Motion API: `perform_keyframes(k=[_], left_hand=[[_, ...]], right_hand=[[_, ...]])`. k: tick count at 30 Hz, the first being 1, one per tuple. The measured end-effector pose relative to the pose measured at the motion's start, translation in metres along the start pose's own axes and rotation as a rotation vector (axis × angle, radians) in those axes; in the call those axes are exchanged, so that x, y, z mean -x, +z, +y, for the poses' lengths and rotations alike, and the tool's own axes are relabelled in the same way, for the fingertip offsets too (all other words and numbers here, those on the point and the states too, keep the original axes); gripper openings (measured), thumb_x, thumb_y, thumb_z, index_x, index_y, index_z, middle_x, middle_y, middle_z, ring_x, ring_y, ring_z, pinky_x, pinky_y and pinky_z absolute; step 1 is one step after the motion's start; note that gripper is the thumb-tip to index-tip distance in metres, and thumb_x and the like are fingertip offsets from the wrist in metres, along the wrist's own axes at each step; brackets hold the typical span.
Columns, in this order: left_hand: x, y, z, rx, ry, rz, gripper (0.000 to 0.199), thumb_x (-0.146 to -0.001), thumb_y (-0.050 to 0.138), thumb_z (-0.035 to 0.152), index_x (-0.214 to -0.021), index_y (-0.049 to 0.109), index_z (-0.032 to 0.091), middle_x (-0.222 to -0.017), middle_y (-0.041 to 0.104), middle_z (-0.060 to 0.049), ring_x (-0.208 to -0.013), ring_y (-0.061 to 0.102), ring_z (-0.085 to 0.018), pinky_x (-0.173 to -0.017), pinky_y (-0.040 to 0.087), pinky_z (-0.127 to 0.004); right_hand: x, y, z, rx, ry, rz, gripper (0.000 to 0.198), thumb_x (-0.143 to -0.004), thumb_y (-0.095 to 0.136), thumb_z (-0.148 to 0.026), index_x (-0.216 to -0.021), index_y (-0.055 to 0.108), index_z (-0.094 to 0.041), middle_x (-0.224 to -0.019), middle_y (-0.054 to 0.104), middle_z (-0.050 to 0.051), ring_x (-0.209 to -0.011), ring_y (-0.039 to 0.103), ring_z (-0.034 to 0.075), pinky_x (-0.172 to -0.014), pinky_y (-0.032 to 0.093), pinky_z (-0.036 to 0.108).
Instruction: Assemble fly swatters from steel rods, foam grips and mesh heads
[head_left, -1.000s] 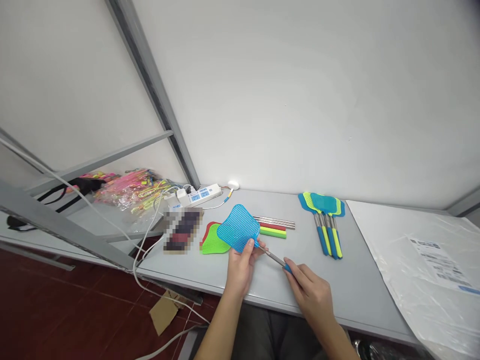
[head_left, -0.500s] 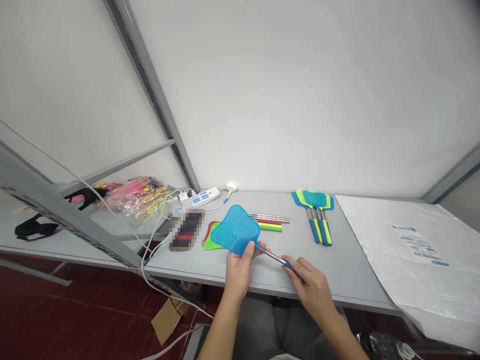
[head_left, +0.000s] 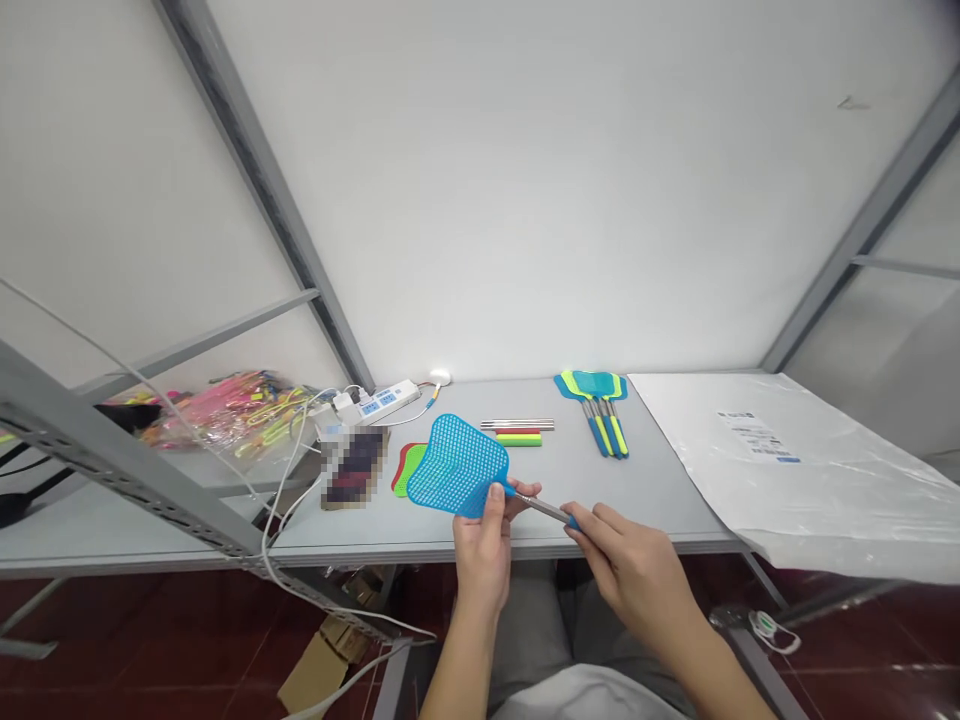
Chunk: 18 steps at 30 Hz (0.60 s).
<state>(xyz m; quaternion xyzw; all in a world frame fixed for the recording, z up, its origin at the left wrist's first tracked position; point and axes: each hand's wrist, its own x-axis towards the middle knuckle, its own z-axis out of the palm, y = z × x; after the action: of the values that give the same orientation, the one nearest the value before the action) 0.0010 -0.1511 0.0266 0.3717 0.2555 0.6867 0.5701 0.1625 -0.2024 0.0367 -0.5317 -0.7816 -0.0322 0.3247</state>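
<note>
A blue fly swatter with a perforated head is held between my two hands above the table's front part. My left hand pinches it at the base of the head, thumb on top. Closed round the blue handle end is my right hand, which hides most of that handle. A bare metal shaft shows between the hands. Behind the blue head lie a green swatter head and a red one, both partly covered. Metal rods and red and yellow-green handles lie just beyond.
Finished-looking swatters in blue and yellow-green lie fanned at the back. White plastic sheeting covers the table's right side. A power strip with cables, a blurred-out object and bagged colourful items are on the left, by a metal post.
The head view has shifted, so the table items appear further left. Both hands keep their hold on the blue fly swatter, whose head is tilted slightly differently.
</note>
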Motion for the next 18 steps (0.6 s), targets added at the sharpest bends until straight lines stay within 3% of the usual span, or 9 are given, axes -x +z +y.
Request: perform_keyframes(k=[6, 10, 14, 18], left_hand=[[-0.006, 0.010, 0.006, -0.002, 0.035, -0.082, 0.022, -0.091, 0.058, 0.035, -0.092, 0.067, 0.015, -0.082, 0.071, -0.005, -0.087, 0.071, -0.023, -0.085, 0.054, -0.039], [-0.032, 0.022, 0.001, 0.054, -0.068, -0.211, 0.025, -0.093, 0.054, 0.037, -0.089, 0.065, 0.015, -0.078, 0.070, -0.005, -0.086, 0.071, -0.024, -0.081, 0.053, -0.037], [-0.070, 0.050, -0.017, 0.248, -0.342, -0.383, 0.035, -0.094, 0.045, 0.049, -0.081, 0.055, 0.018, -0.067, 0.067, -0.004, -0.069, 0.071, -0.023, -0.056, 0.049, -0.028], [-0.113, 0.076, -0.040, 0.226, -0.436, -0.341, 0.034, -0.092, 0.049, 0.050, -0.085, 0.055, 0.017, -0.070, 0.067, -0.005, -0.063, 0.069, -0.020, -0.047, 0.040, -0.022]], right_hand=[[0.001, -0.016, -0.011, -0.231, 0.156, -0.009, 0.028, -0.098, 0.042, -0.030, -0.118, 0.061, -0.024, -0.082, 0.066, 0.003, -0.069, 0.062, 0.016, -0.062, 0.043, 0.025], [-0.015, -0.019, -0.012, -0.428, 0.346, -0.077, 0.029, -0.097, 0.044, -0.039, -0.111, 0.065, -0.023, -0.097, 0.070, 0.006, -0.087, 0.065, 0.021, -0.073, 0.048, 0.028], [-0.041, 0.002, 0.005, -0.598, 0.478, -0.164, 0.037, -0.098, 0.037, -0.045, -0.109, 0.061, -0.019, -0.089, 0.069, 0.007, -0.082, 0.064, 0.022, -0.072, 0.049, 0.030], [-0.061, 0.034, 0.039, -0.611, 0.602, -0.085, 0.040, -0.097, 0.036, -0.047, -0.117, 0.055, -0.018, -0.096, 0.068, 0.008, -0.083, 0.063, 0.021, -0.072, 0.048, 0.029]])
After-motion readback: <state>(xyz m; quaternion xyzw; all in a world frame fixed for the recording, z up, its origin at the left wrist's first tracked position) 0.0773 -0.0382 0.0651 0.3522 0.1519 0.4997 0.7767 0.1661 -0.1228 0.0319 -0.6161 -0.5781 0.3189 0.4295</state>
